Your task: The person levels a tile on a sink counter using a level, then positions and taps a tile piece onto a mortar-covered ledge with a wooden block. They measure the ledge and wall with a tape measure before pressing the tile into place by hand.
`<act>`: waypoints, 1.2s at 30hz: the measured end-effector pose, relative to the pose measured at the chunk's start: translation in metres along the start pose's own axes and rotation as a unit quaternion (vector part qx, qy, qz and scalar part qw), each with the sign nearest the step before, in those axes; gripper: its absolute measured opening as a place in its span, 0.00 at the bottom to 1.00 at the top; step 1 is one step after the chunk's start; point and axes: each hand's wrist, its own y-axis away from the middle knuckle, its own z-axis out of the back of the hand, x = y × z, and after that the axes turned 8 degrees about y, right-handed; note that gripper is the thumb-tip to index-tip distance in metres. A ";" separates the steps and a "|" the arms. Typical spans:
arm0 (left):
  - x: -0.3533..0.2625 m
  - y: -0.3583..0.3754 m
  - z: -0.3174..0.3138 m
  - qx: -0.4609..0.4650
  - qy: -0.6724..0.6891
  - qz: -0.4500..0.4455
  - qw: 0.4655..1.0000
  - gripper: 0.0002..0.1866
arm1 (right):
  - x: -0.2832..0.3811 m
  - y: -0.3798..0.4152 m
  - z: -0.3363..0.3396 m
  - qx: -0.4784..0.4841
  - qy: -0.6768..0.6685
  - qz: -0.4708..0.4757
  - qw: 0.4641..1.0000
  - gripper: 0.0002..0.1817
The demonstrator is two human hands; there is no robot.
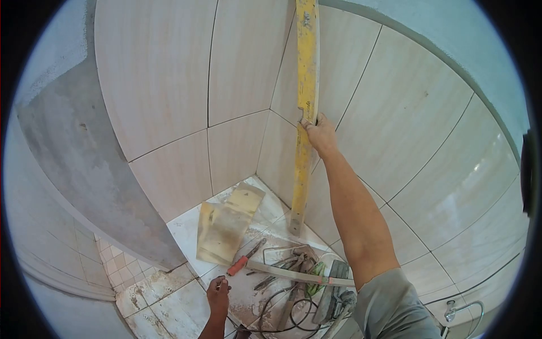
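My right hand (320,134) is wrapped round the edge of a long yellow level (305,73), which stands upright against the tiled wall near the corner, its lower end by the floor. Low in the view, my left hand (219,288) has its fingers curled together; whether anything small is between them is hidden. Just above it lies a tool with a red handle (237,265). Beyond that tool, yellowish boards (228,226) rest on the floor.
Tools and dusty items (302,263), a black cable (264,311) and a long pale strip (293,275) lie on the floor. A grey partition (84,141) stands at left. A hose fixture (451,311) is at lower right.
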 end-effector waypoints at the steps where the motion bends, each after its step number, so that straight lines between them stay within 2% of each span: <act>1: 0.000 0.000 0.001 -0.001 -0.005 0.004 1.000 0.15 | -0.001 0.000 -0.001 0.000 0.001 -0.001 1.000 0.20; 4: -0.001 -0.003 0.007 0.017 -0.026 0.021 0.999 0.16 | -0.001 0.001 0.006 0.004 0.005 0.010 1.000 0.21; 6: -0.003 -0.006 0.008 0.021 -0.030 0.003 0.999 0.17 | -0.001 0.020 0.014 0.005 0.145 -0.032 0.989 0.24; 7: -0.004 -0.005 0.009 0.022 -0.034 -0.015 0.999 0.17 | -0.010 0.036 0.022 0.010 0.151 -0.052 0.987 0.24; 9: -0.010 -0.001 0.006 0.033 -0.019 -0.047 0.998 0.20 | -0.034 0.080 0.044 0.028 0.168 0.005 0.985 0.27; 11: -0.033 0.007 0.000 0.067 -0.050 -0.028 0.996 0.22 | -0.060 0.130 0.086 0.070 0.141 0.007 0.987 0.28; 13: -0.042 0.012 -0.005 0.115 -0.066 -0.049 0.990 0.20 | -0.085 0.182 0.143 0.103 0.122 -0.022 0.987 0.29; 14: -0.030 0.006 -0.002 0.134 -0.098 -0.086 0.982 0.17 | -0.084 0.210 0.176 0.120 0.138 -0.061 0.981 0.26; 15: -0.026 0.004 -0.001 0.136 -0.162 -0.150 0.966 0.14 | -0.095 0.238 0.204 0.103 0.089 -0.079 0.988 0.21; 16: -0.043 0.010 -0.010 0.134 -0.240 -0.198 0.941 0.12 | -0.092 0.265 0.235 0.119 0.112 -0.094 0.982 0.20; 17: -0.041 -0.002 -0.011 0.174 -0.247 -0.279 0.912 0.13 | -0.081 0.294 0.260 0.113 0.089 -0.156 0.977 0.19; 18: -0.043 -0.013 -0.011 0.174 -0.259 -0.285 0.906 0.13 | -0.076 0.325 0.289 0.097 0.094 -0.191 0.972 0.18; 19: -0.043 -0.029 -0.016 0.153 -0.341 -0.360 0.855 0.16 | -0.082 0.358 0.315 0.086 0.132 -0.192 0.969 0.14; 20: -0.043 -0.046 -0.023 0.131 -0.414 -0.430 0.791 0.18 | -0.070 0.390 0.335 0.092 0.139 -0.235 0.958 0.15; 21: -0.042 -0.060 -0.029 0.138 -0.418 -0.434 0.786 0.18 | -0.061 0.425 0.354 0.073 0.124 -0.278 0.950 0.16; 23: -0.031 -0.091 -0.031 0.042 -0.585 -0.445 0.677 0.23 | -0.050 0.472 0.373 0.044 0.119 -0.346 0.929 0.17; 24: 0.001 -0.137 -0.010 0.091 -0.600 -0.432 0.667 0.23 | -0.036 0.498 0.380 0.007 0.116 -0.350 0.930 0.18; 25: 0.055 -0.209 0.031 0.163 -0.545 -0.471 0.674 0.23 | -0.014 0.529 0.391 -0.036 0.125 -0.359 0.924 0.19; 26: 0.042 -0.195 0.021 0.133 -0.604 -0.365 0.697 0.22 | 0.003 0.549 0.403 -0.024 0.179 -0.366 0.913 0.20; 27: 0.035 -0.202 0.021 0.150 -0.622 -0.396 0.659 0.20 | 0.017 0.571 0.410 -0.071 0.179 -0.392 0.899 0.20; 28: 0.042 -0.229 0.027 0.182 -0.590 -0.422 0.664 0.17 | 0.032 0.589 0.419 -0.101 0.183 -0.435 0.876 0.20; 29: 0.042 -0.244 0.020 0.255 -0.546 -0.436 0.669 0.16 | 0.044 0.608 0.426 -0.134 0.199 -0.469 0.850 0.19; 30: 0.039 -0.260 0.013 0.324 -0.537 -0.441 0.642 0.16 | 0.058 0.622 0.432 -0.164 0.215 -0.473 0.838 0.19; 31: 0.029 -0.245 0.001 0.313 -0.580 -0.411 0.630 0.17 | 0.065 0.644 0.443 -0.189 0.216 -0.474 0.833 0.20; 32: 0.038 -0.273 0.012 0.360 -0.512 -0.442 0.643 0.17 | 0.079 0.662 0.440 -0.229 0.223 -0.482 0.815 0.20; 34: 0.012 -0.205 -0.012 0.280 -0.596 -0.377 0.651 0.19 | 0.097 0.699 0.449 -0.263 0.251 -0.527 0.768 0.20; 35: 0.013 -0.207 -0.012 0.287 -0.592 -0.387 0.646 0.19 | 0.104 0.717 0.450 -0.275 0.250 -0.531 0.762 0.20; 36: 0.015 -0.210 -0.005 0.279 -0.634 -0.375 0.615 0.23 | 0.110 0.736 0.451 -0.302 0.232 -0.550 0.743 0.20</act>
